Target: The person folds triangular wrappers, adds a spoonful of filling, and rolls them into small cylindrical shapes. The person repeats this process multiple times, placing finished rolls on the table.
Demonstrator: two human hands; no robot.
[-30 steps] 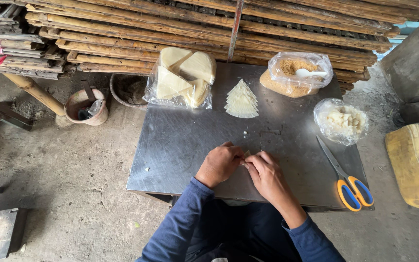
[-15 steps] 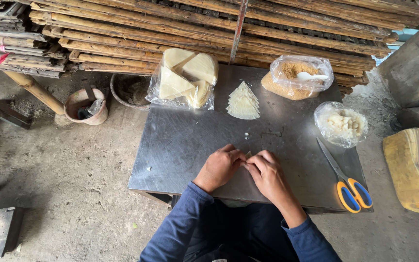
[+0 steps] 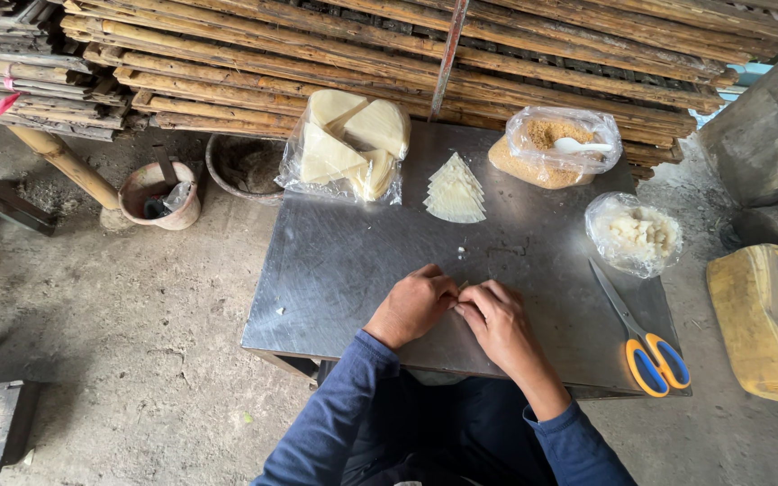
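Both hands are meeting at the near middle of the scratched grey metal table (image 3: 335, 261). I am seeing my left hand (image 3: 411, 304) curled, its fingertips pinching a small pale piece (image 3: 457, 290) that is mostly hidden; my right hand (image 3: 497, 319) is curled too, its fingertips touching the same piece from the other side. Toward the table's far edge, a fanned stack of pale triangular wrappers (image 3: 455, 191) is lying bare on the metal, beside a clear plastic bag of larger cream-coloured wedges (image 3: 348, 144). At the far right corner a bag of brown crumbs with a white spoon (image 3: 556, 144) is sitting. Nearer me, along the right edge, a bag of white lumpy filling (image 3: 634, 234) and blue-and-orange-handled scissors (image 3: 643, 342) are resting.
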